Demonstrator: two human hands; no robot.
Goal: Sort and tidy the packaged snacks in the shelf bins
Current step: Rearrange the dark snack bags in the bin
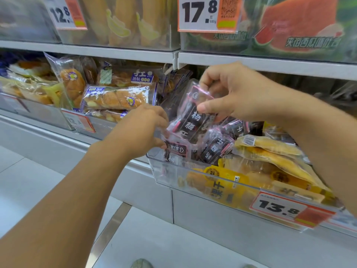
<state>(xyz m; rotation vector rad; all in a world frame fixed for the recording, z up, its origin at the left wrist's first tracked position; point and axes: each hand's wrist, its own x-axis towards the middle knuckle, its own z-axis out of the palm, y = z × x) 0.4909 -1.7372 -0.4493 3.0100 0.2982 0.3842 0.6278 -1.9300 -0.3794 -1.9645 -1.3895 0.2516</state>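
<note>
Left hand [143, 128] pinches a dark plum packet [176, 149] at the clear bin [166, 176] corner; right hand [231, 93] grips another packet [195, 113]; slippery wrappers could slide free.

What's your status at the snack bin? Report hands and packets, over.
Right hand pinches a dark plum packet, lifted. Left hand grips another packet at the clear bin's left corner. Yellow packets crowd the bin's right side.

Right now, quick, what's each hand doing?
Left hand: pinching a dark snack pack at the bin's corner.
Right hand: holding up another dark pack by its top.
</note>
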